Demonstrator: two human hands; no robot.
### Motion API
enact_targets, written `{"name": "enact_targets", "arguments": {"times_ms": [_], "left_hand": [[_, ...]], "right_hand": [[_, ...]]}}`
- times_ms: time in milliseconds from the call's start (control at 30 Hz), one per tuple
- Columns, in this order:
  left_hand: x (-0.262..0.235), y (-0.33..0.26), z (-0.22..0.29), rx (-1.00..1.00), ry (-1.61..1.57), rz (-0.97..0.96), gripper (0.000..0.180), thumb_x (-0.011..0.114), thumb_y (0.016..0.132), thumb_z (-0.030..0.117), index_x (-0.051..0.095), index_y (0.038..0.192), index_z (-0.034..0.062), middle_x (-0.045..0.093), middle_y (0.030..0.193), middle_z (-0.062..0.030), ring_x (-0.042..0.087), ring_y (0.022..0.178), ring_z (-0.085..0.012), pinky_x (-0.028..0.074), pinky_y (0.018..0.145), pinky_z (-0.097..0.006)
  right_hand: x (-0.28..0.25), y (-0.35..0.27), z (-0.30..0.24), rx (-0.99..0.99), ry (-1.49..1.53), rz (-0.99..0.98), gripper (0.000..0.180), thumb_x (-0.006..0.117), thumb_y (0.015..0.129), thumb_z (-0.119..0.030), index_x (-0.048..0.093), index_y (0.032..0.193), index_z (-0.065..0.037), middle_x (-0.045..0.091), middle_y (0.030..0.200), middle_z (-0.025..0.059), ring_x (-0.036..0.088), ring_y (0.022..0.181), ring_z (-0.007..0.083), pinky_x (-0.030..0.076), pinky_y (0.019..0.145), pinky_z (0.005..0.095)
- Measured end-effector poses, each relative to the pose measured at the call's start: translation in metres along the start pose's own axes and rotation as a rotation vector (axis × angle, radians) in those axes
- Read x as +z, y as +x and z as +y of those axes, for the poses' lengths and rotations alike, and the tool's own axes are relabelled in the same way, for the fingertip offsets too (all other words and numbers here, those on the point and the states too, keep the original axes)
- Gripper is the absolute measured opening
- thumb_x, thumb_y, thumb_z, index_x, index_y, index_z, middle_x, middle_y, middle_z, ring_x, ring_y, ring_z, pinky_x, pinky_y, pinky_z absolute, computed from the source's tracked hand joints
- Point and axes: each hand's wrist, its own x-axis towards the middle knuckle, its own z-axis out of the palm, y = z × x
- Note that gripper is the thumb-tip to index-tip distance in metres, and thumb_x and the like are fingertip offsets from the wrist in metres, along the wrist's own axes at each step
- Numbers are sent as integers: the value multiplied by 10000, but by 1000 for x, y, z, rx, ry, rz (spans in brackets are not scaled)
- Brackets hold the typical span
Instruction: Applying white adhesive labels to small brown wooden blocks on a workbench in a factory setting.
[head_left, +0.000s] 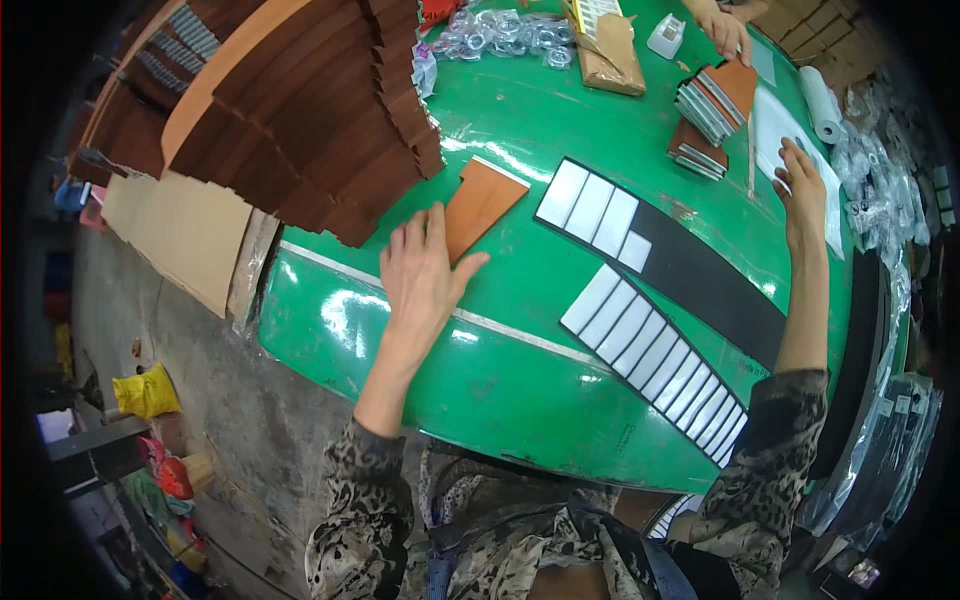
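My left hand (418, 272) is at the lower left edge of a flat orange-brown board (487, 205) with a notched corner and a pale far edge. Its fingers touch or nearly touch the board, and the thumb is spread away. My right hand (798, 190) is raised at the right, fingers apart, with nothing in it. Beyond it stands a stack of brown boards with white edges (712, 110). Between my arms lie a black strip partly covered by white pads (592, 210) and a second strip of white pads (655, 350).
Tall stacks of brown boards (300, 120) stand at the left of the green table (500, 400). Another person's hand (722, 32) touches the far stack. Bagged metal rings (505, 35), a cardboard packet (610, 60) and a white dispenser (667, 36) are at the back. A white roll (820, 105) lies right.
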Motion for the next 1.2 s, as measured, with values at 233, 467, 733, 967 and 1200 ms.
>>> {"name": "enact_targets", "arguments": {"times_ms": [233, 467, 733, 967, 1200], "left_hand": [[5, 5, -5, -74, -179, -251, 608, 742, 687, 228, 502, 1199, 5, 565, 1053, -144, 533, 969, -301, 415, 811, -405], [-61, -81, 75, 566, -382, -19, 548, 736, 631, 146, 561, 1141, 51, 583, 1065, -94, 553, 958, -247, 385, 792, -373], [-49, -149, 109, 881, -342, 210, 610, 816, 566, 195, 586, 1123, 99, 459, 1235, -99, 498, 1034, -241, 343, 879, -382], [-44, -175, 103, -101, -1418, -439, 792, 823, 615, 68, 388, 1277, 73, 386, 1334, -153, 440, 1188, -263, 401, 955, -386], [-42, -167, 97, 250, -1239, -115, 516, 769, 615, -35, 539, 1061, 87, 518, 1202, -161, 535, 1067, -260, 473, 861, -337]], "right_hand": [[-62, -162, 6, -96, -60, -294, 240, 518, 906, -115, 613, 1103, -17, 613, 952, 2, 514, 768, 71, 419, 729, 203], [-43, -292, 53, -94, 196, -402, 401, 566, 875, -75, 482, 1261, -4, 552, 1153, 69, 516, 1000, 108, 464, 755, 239], [-63, -373, 85, -308, 38, -129, 245, 616, 749, 44, 626, 987, -9, 663, 965, 93, 624, 923, 256, 483, 838, 355], [-80, -409, 85, -978, -285, -45, 233, 696, 727, -49, 671, 941, -138, 666, 1005, 23, 585, 1040, 218, 426, 981, 449], [-75, -415, 87, -1099, -341, -129, 279, 745, 711, -122, 655, 973, -150, 656, 1061, -23, 492, 1172, 187, 390, 1025, 448]]}}
